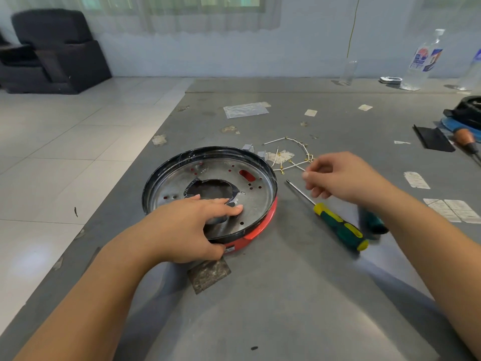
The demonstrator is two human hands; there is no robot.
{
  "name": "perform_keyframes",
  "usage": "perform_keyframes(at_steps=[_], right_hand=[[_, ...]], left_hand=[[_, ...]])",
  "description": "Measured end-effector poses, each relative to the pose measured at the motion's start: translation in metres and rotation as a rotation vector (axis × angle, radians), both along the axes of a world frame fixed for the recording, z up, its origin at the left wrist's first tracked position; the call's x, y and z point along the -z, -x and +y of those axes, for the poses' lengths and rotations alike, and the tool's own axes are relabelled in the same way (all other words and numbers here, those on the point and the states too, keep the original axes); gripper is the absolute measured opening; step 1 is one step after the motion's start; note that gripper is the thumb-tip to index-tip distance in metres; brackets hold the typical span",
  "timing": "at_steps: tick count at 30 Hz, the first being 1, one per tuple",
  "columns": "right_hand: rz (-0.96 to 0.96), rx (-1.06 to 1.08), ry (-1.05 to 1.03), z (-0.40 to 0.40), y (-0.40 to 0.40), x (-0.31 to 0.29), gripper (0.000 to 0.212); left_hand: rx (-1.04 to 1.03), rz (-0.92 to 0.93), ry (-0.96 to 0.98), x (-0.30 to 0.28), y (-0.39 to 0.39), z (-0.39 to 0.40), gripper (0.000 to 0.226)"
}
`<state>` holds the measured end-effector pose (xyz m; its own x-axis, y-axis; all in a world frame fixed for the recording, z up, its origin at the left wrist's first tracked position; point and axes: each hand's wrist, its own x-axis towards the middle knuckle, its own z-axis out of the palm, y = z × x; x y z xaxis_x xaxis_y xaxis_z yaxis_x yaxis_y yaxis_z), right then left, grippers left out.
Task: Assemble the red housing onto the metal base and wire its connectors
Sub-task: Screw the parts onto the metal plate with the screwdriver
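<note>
At table centre the left hand (192, 225) lies flat, fingers straight, steadying the metal base (208, 183) nested in the red housing (256, 226), while the right hand (341, 177), loosely curled and seemingly empty, hovers toward the wires (294, 157) at two o'clock, likely next to fetch connectors.

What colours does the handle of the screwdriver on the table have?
The screwdriver handle is dark green with yellow patches, seen in the head view.
</note>
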<state>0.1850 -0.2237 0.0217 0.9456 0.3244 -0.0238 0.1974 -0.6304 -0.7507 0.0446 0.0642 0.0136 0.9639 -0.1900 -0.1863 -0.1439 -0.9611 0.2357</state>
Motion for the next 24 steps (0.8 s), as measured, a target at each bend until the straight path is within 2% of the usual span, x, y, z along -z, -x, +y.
perform_keyframes(at_steps=[3,5,10,24], right_hand=[[-0.2,0.17,0.224,-0.027,-0.042,0.008,0.008],[-0.265,0.217,0.347,-0.044,-0.064,0.014,0.009],[-0.215,0.152,0.531,-0.055,-0.09,0.026,0.017],[-0.217,0.226,0.569,-0.031,-0.082,0.028,0.017]], left_hand=[[-0.02,-0.012,0.001,-0.001,0.002,-0.003,0.081],[-0.029,-0.031,-0.005,0.0,0.003,-0.006,0.08],[-0.035,-0.067,-0.036,0.002,-0.001,-0.015,0.081],[-0.059,-0.02,-0.067,-0.001,0.0,-0.018,0.081]])
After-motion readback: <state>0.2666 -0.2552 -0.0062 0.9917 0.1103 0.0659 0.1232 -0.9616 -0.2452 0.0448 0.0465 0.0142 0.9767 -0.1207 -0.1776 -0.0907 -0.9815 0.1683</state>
